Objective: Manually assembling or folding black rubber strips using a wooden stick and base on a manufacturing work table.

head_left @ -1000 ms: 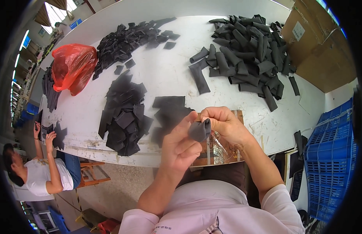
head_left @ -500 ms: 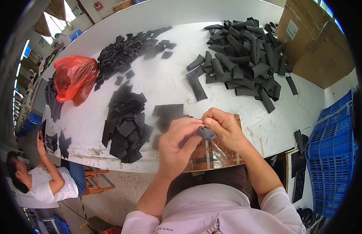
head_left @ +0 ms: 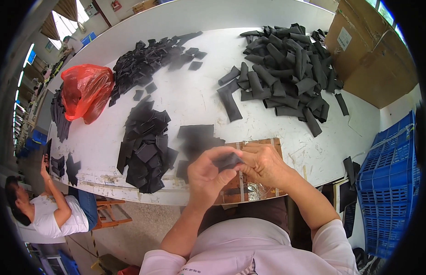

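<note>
Both my hands meet over a brown board (head_left: 276, 149) at the table's front edge, around a small dark fabric piece (head_left: 228, 160). My left hand (head_left: 207, 172) curls around the piece, thumb below and fingers above. The fingertips of my right hand (head_left: 263, 164) pinch its right end; part of the piece is hidden by the fingers. Just beyond my left hand lie flat black fabric pieces (head_left: 194, 132), partly blurred. To their left is a pile of black cut pieces (head_left: 146, 151).
A large heap of rolled black fabric tubes (head_left: 286, 68) lies at the far right, before a cardboard box (head_left: 369, 55). Blue crates (head_left: 387, 183) stand at right. A red plastic bag (head_left: 91, 91) and another black heap (head_left: 139, 64) are far left. A seated person (head_left: 61, 206) is at left.
My right hand has turned and come lower, its knuckles now facing up. The fabric piece has shifted left and lies more level between my hands.
</note>
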Demonstrator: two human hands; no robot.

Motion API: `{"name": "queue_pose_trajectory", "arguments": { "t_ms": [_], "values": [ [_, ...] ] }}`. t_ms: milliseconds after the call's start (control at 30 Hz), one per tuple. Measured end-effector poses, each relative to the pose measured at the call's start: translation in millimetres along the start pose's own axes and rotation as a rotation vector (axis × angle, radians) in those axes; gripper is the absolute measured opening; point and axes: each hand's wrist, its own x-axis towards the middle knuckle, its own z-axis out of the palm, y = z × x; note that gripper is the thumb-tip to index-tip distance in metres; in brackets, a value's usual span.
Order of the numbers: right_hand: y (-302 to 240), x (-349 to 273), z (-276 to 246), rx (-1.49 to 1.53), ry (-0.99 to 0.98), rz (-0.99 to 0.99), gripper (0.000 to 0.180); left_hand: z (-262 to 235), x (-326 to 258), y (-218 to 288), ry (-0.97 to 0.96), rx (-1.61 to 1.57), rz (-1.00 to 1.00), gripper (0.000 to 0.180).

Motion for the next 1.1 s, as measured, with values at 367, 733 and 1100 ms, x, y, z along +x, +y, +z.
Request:
{"name": "queue_pose_trajectory", "arguments": {
  "t_ms": [367,733,1100],
  "values": [
    [6.3,-8.2,15.2,0.158,0.179,-0.077,0.006,1.2,27.3,18.2,-0.271,0.414,0.078,0.012],
    [14.9,-21.5,28.4,0.123,0.145,-0.087,0.005,0.1,21.0,9.5,-0.277,0.765,0.118,0.013],
    [9.8,-18.8,22.7,0.081,0.120,0.027,0.018,12.4,10.0,21.4,-0.057,0.152,0.115,0.012]
  ]
}}
